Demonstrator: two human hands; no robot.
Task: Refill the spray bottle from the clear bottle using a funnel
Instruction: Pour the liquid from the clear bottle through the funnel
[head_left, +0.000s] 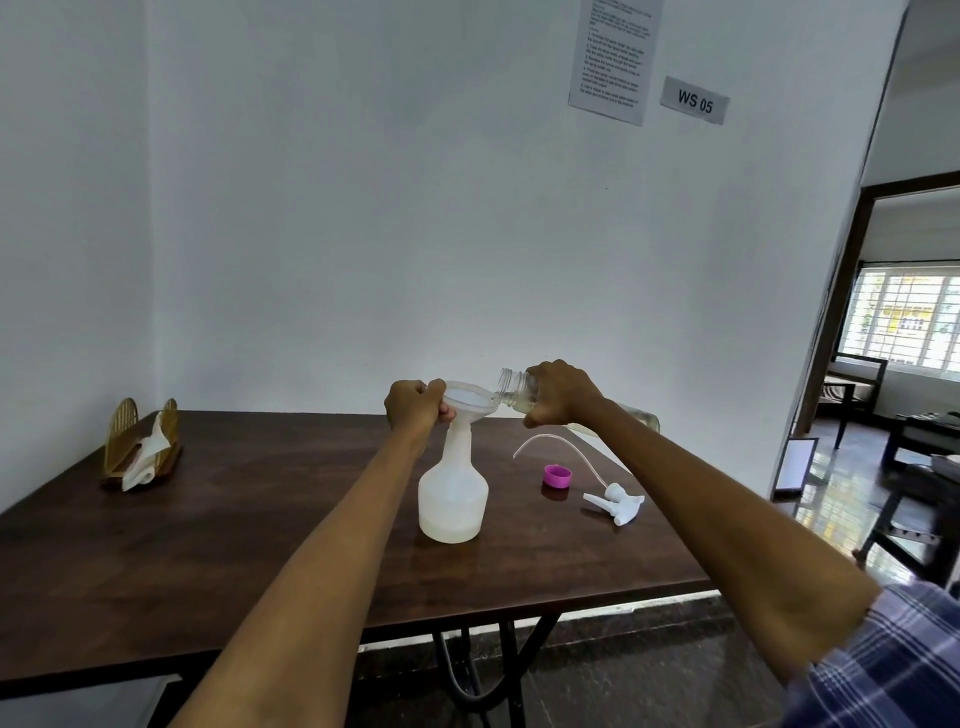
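Observation:
A white translucent spray bottle (453, 493) stands upright on the dark wooden table (260, 519), with a little liquid at its bottom. A clear funnel (470, 399) sits in its neck. My left hand (415, 408) grips the funnel's left rim. My right hand (561, 392) holds the clear bottle (514, 388) tilted almost level, its open mouth over the funnel's right edge. Pale liquid lies inside the clear bottle, whose far end shows behind my right forearm.
The white spray head (615, 501) with its long thin tube lies on the table to the right, next to a pink cap (557, 476). A golden napkin holder (140, 441) stands at the far left. A doorway opens on the right.

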